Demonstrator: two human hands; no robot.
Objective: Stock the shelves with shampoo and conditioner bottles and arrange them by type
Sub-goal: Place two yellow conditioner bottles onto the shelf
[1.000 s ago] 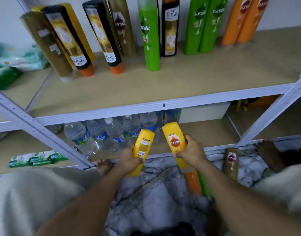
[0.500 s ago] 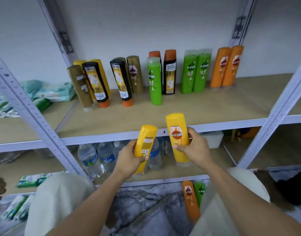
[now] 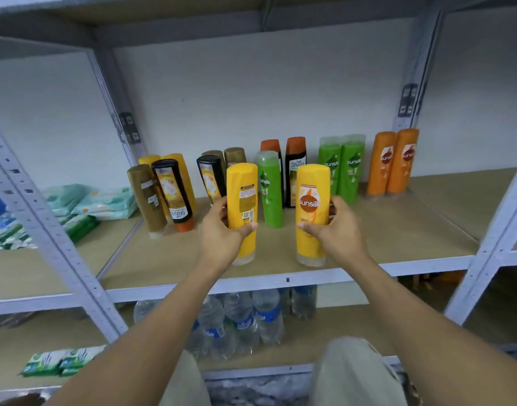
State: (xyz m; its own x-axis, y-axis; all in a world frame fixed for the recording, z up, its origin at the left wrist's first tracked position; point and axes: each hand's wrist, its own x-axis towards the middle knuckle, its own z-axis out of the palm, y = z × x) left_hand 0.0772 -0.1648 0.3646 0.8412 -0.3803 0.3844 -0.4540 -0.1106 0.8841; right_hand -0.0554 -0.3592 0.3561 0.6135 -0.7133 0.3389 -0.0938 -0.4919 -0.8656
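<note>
- Yellow bottles: two, upright, near shelf (image 3: pixel 398 230) front edge.
- Left hand (image 3: pixel 222 238) wrapped around back-label bottle (image 3: pixel 242 200).
- Right hand (image 3: pixel 336 230) wrapped around Sunsilk-front bottle (image 3: pixel 311 200).
- Green bottle (image 3: pixel 269 194) between them, at 12 o'clock.

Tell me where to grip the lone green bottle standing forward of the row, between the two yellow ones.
Grip the lone green bottle around its mid-body, coming from the front. It stands upright on its cap, narrow sides exposed, with black bottles close behind, so fingers fit left and right, not behind.

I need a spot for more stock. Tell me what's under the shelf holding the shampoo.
Under the shelf stand clear water bottles with blue labels, on the lower board. The person's forearms and knees cover part of that level, so anything there cannot be seen.
</note>
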